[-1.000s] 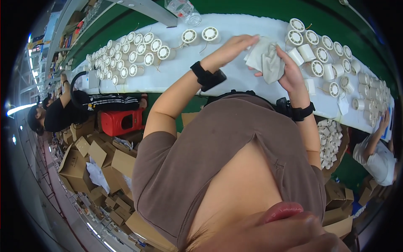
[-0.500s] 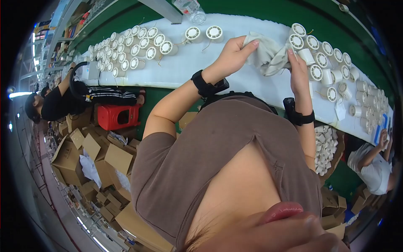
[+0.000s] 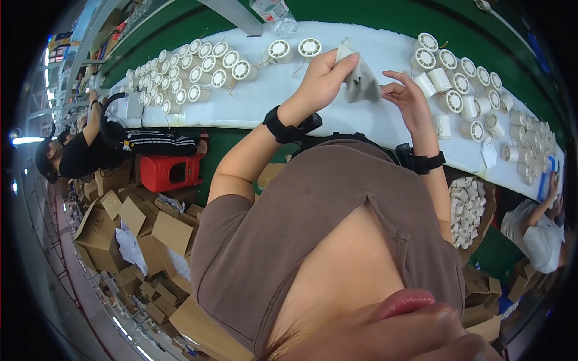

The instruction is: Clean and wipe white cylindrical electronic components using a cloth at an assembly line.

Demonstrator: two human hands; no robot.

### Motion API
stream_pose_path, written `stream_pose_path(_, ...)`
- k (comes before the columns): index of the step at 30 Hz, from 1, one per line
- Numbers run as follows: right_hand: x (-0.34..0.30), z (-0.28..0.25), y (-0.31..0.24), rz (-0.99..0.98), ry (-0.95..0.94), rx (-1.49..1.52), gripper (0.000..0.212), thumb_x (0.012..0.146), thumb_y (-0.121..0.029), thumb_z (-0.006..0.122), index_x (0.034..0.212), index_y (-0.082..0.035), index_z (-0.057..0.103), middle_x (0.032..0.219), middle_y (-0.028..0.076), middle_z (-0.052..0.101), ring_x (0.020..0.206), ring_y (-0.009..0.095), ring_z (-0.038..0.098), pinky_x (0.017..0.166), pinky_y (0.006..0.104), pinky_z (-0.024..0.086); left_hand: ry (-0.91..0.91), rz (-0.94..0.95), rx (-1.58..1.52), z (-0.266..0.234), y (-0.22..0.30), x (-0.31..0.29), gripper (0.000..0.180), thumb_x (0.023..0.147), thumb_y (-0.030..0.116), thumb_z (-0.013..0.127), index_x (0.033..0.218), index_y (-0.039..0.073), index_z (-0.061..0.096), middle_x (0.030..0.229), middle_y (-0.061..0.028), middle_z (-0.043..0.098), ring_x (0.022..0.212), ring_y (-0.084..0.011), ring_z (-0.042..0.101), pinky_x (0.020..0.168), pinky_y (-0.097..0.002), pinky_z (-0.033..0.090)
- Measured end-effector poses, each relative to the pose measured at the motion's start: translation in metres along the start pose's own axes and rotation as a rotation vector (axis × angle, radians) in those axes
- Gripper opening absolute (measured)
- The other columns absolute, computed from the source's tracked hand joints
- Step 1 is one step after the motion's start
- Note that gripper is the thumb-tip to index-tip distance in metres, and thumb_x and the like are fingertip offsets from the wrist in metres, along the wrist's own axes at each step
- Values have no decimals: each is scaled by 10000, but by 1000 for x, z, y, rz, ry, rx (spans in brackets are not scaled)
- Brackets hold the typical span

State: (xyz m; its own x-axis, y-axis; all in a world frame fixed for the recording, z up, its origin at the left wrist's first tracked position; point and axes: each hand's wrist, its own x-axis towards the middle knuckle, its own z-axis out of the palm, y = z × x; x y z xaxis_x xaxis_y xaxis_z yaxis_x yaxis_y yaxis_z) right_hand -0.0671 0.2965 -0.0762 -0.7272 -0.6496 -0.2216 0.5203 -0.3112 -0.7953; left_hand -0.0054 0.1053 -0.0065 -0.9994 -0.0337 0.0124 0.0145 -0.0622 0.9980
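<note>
Grey cloth (image 3: 361, 81) pinched in left hand (image 3: 322, 81); right hand (image 3: 409, 99) spread, just beside. Brown cartons (image 3: 129, 231) well below-left, round white parts (image 3: 208, 63) beyond.

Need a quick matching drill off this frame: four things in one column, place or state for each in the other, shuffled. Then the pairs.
Column 1:
1. left hand
2. right hand
3. red crate
4. clear plastic bottle

Column 2:
A. on the floor, below the white table's near edge
B. lying at the far edge of the white table
C. pinching the top corner of a thin pale bag
D. open, fingers spread, beside the bag's lower edge

Pairs: 1-C, 2-D, 3-A, 4-B
</note>
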Motion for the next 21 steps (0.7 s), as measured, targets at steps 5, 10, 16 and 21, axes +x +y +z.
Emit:
stream_pose_path(5,-4,43,-14,-315,105,-563,348,843,-264,402,1038,14,478,931,89,537,884,159,499,826,293,357,-227,79,438,-7,22,6,260,813,236,465,762,-9,535,619,-36,546,588,-87,491,525,-267,387)
stream_pose_path(10,-2,64,-25,-178,-118,-318,260,800,-206,513,954,2,536,873,33,564,819,101,501,746,232,373,-437,66,538,-14,31,14,255,790,226,496,774,-26,536,612,-52,547,574,-91,488,527,-263,389)
stream_pose_path(16,-4,76,-25,-174,-69,-375,221,813,-153,486,964,4,521,821,13,558,750,50,484,662,176,367,-338,13,229,-27,25,7,243,788,221,516,826,-15,564,657,-32,573,603,-85,511,543,-246,400)
stream_pose_path(21,-10,97,-31,-293,141,-397,184,814,-144,489,916,1,538,750,-10,548,694,35,465,613,163,347,-249,-51,12,-41,18,2,236,802,222,517,832,-3,580,686,-9,578,617,-59,500,544,-203,394)
